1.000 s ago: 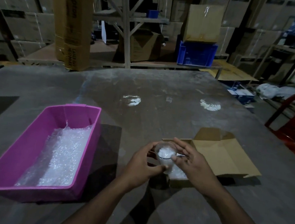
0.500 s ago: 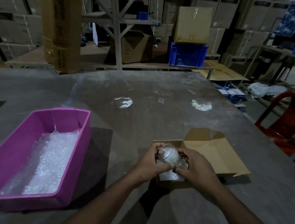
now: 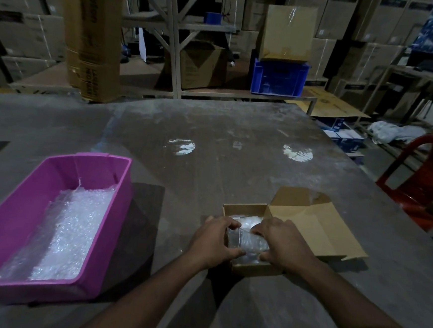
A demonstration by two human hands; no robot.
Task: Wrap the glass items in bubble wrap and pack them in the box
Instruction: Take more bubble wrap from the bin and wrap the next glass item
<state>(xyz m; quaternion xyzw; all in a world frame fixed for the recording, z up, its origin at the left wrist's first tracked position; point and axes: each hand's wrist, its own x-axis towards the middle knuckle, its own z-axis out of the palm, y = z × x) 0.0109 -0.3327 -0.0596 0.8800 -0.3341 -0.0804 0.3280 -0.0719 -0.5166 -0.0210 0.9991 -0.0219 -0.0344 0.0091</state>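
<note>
A small open cardboard box point(image 3: 243, 209) sits on the grey table near me, its lid flap point(image 3: 316, 231) folded out to the right. A clear glass point(image 3: 246, 244) with bubble wrap on it lies on its side low inside the box. My left hand point(image 3: 210, 241) grips its open rim end and my right hand point(image 3: 283, 244) grips its other end. More bubble wrap point(image 3: 247, 221) shows in the box behind the glass.
A pink plastic tub point(image 3: 11, 222) holding sheets of bubble wrap point(image 3: 70, 230) stands at the left on the table point(image 3: 211, 150). A red plastic chair point(image 3: 421, 180) stands off the right edge. Shelving, cartons and a blue crate point(image 3: 279, 77) fill the background.
The glass was upright in front of the box, was tipped sideways, and now lies lowered into the box with both hands still on it.
</note>
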